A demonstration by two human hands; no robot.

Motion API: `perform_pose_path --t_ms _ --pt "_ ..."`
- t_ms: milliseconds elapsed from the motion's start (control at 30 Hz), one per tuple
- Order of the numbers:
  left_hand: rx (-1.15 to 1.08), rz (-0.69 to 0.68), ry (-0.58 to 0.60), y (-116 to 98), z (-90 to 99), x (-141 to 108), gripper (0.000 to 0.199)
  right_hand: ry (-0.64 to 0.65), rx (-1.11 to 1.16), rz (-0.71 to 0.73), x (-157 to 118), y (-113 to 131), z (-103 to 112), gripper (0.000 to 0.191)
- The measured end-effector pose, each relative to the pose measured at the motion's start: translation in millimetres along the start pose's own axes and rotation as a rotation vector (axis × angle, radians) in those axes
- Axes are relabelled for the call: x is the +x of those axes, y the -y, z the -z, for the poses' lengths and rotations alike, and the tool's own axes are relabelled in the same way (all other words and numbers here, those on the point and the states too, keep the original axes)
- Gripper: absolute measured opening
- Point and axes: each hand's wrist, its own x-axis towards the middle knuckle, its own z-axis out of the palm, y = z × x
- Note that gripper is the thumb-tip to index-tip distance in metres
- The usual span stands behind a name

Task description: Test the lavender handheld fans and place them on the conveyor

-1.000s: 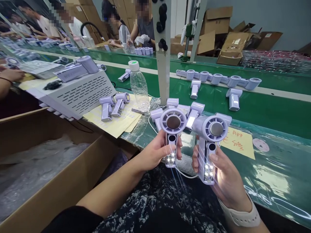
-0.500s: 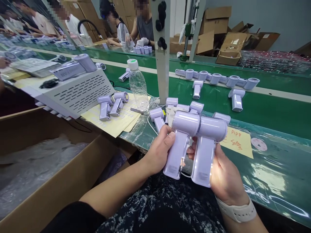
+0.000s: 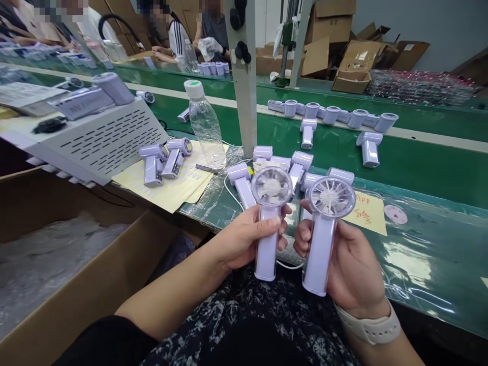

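Note:
My left hand [image 3: 244, 235] is closed around the handle of a lilac handheld fan [image 3: 266, 244], its round head turned toward me. In my right hand [image 3: 353, 264] is a second lilac handheld fan [image 3: 319, 254], gripped by the handle, with its radial blades showing through the clear front. Both fans are upright, side by side and slightly apart. Behind them several more lilac fans [image 3: 241, 183] lie close together on the bench, partly hidden by the held ones. A white cable [image 3: 287, 266] runs beneath the hands.
A clear plastic bottle [image 3: 206, 124] stands by a grey post [image 3: 244, 86]. Left are two fans on yellow paper [image 3: 168, 195], a slotted white metal box [image 3: 110, 140] and a cardboard box [image 3: 87, 274] holding plastic film. Several fans line the green conveyor [image 3: 430, 173]. People work across it.
Both held fans have turned from their sides to show their round blade fronts, and they have moved apart. The view has shifted slightly to the right.

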Motion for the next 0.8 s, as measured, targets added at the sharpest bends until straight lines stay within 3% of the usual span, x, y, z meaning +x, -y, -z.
perform_pose_path --t_ms 100,300,400,600,800 --pt "-0.059 -0.016 -0.04 -3 1.9 0 0.045 0.019 -0.015 0.01 -1 -1 -4 0.037" --pt "-0.022 -0.051 0.031 -12 1.7 -5 0.03 0.048 -0.002 0.112 -6 2 1 0.03" --pt "0.078 -0.083 0.04 -12 1.9 -9 0.04 -0.03 -0.025 0.179 -7 3 8 0.024" --pt "0.16 -0.11 -0.052 -5 5.5 -8 0.081 -0.307 -0.105 0.202 -2 -2 7 0.038" --pt "0.223 -0.092 -0.108 -3 7.7 -4 0.086 -0.412 -0.125 0.18 3 -10 -1 0.058"
